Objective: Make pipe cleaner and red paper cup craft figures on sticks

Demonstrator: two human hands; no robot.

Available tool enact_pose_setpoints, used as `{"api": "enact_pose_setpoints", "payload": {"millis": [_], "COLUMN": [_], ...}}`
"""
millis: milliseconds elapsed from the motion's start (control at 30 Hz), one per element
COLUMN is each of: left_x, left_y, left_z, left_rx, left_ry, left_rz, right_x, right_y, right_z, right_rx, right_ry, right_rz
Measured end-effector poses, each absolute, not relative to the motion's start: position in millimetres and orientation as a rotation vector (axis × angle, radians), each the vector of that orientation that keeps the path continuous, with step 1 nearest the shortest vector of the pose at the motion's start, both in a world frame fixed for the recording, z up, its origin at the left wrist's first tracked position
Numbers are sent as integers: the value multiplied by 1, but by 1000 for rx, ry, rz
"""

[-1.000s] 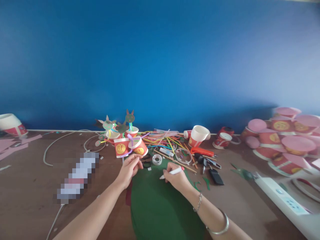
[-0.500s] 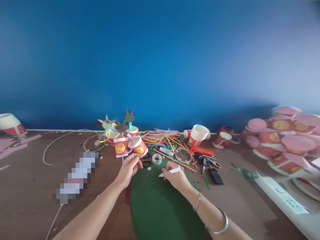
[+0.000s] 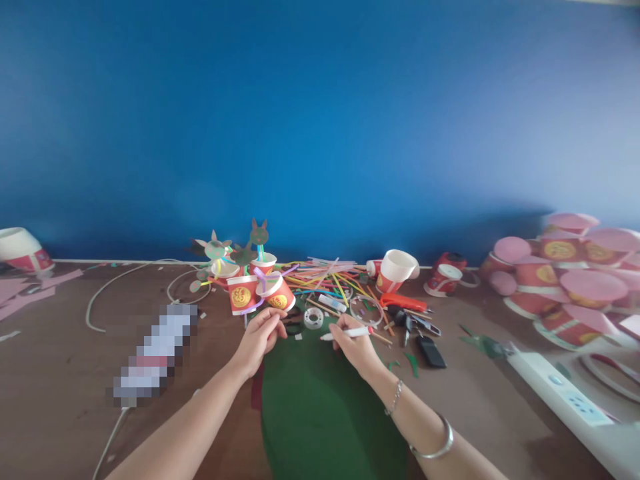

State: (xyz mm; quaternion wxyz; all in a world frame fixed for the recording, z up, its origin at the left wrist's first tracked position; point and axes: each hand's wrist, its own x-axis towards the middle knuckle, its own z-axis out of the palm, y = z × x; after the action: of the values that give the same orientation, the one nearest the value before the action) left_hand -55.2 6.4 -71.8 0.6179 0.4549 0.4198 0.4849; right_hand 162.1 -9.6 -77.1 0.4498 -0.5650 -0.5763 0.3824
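My right hand (image 3: 350,340) pinches a white marker (image 3: 353,333) with a red end, its tip pointing left above the upper part of a large green rounded sheet (image 3: 320,407). At the sheet's upper left edge is my left hand (image 3: 263,333), thumb and fingers pressed together; what they hold, if anything, I cannot make out. Just beyond it, a red paper cup (image 3: 279,297) with a gold emblem leans by another red cup (image 3: 241,295). Between my hands sits a white tape roll (image 3: 313,318), with dark scissors (image 3: 293,328) partly hidden beside my left fingertips.
Coloured sticks (image 3: 325,280) lie heaped behind my hands. An orange tool (image 3: 405,302), keys (image 3: 407,325) and a black fob (image 3: 431,352) are to the right. Farther right are a power strip (image 3: 555,383) and piled red cups with pink paper (image 3: 595,287). A blue wall (image 3: 320,133) rises behind.
My right hand has moved slightly up and away with the marker, which now lies more level. My left hand stays in place.
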Motion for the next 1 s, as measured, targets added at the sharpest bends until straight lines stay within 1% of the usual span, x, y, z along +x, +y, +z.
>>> {"api": "enact_pose_setpoints", "payload": {"millis": [367, 667, 1000], "left_x": [-55, -54, -55], "left_y": [6, 6, 7], "left_z": [-72, -70, -72], "left_rx": [1069, 1053, 1053], "left_ry": [962, 970, 963], "left_rz": [1086, 1099, 1105], "right_x": [163, 161, 161], "right_y": [-11, -11, -9], "right_z": [-77, -79, -84], "right_rx": [-1340, -1438, -1476], "right_ry": [-1482, -1605, -1601], "right_rz": [931, 933, 915]}}
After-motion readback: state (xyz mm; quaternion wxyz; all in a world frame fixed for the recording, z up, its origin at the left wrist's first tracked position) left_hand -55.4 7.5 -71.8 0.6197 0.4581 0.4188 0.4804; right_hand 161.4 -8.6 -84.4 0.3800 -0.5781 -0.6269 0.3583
